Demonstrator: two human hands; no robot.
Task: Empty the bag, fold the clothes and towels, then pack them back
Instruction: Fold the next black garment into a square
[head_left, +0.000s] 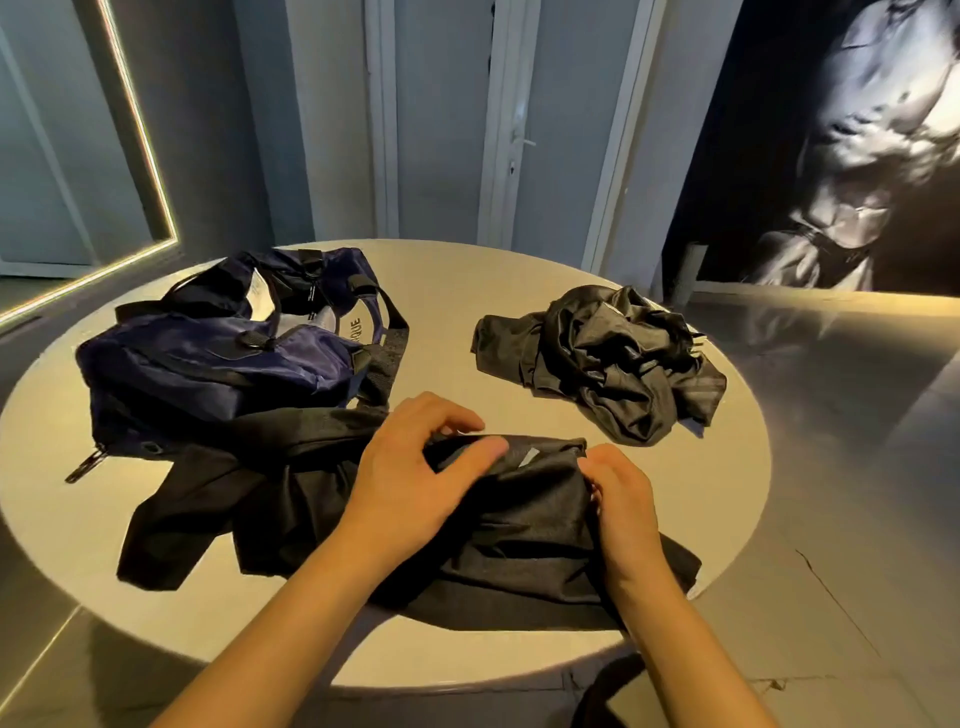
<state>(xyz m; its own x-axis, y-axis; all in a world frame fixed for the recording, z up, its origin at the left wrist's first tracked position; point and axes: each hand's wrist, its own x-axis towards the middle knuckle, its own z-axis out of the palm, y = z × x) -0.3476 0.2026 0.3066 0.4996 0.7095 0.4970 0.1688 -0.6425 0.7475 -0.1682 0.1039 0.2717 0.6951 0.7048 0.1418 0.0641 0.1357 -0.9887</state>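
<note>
- You are in the folding step now. The navy duffel bag (218, 358) lies open on the far left of the round tabletop (447, 291), and it looks mostly empty.
- A black garment (524, 525) lies spread on the near side of the tabletop, right in front of you. One part of it reaches left, up to the bag.
- Your left hand (415, 478) rests on the top edge of the garment. Its fingers (488, 448) are bent, and they pinch a fold of the cloth.
- Your right hand (621, 499) holds the right edge of the same garment. Its fingers are curled into the cloth, so they are closed on it.
- A crumpled pile of shiny black clothes (608, 364) waits on the far right, well apart from your hands. It is not folded yet.
- Next, I think you need to bring the top edge over and press it flat. Keep both sides even so the fold stays neat.
- After that, the pile still needs folding, and then everything goes back in the bag.
</note>
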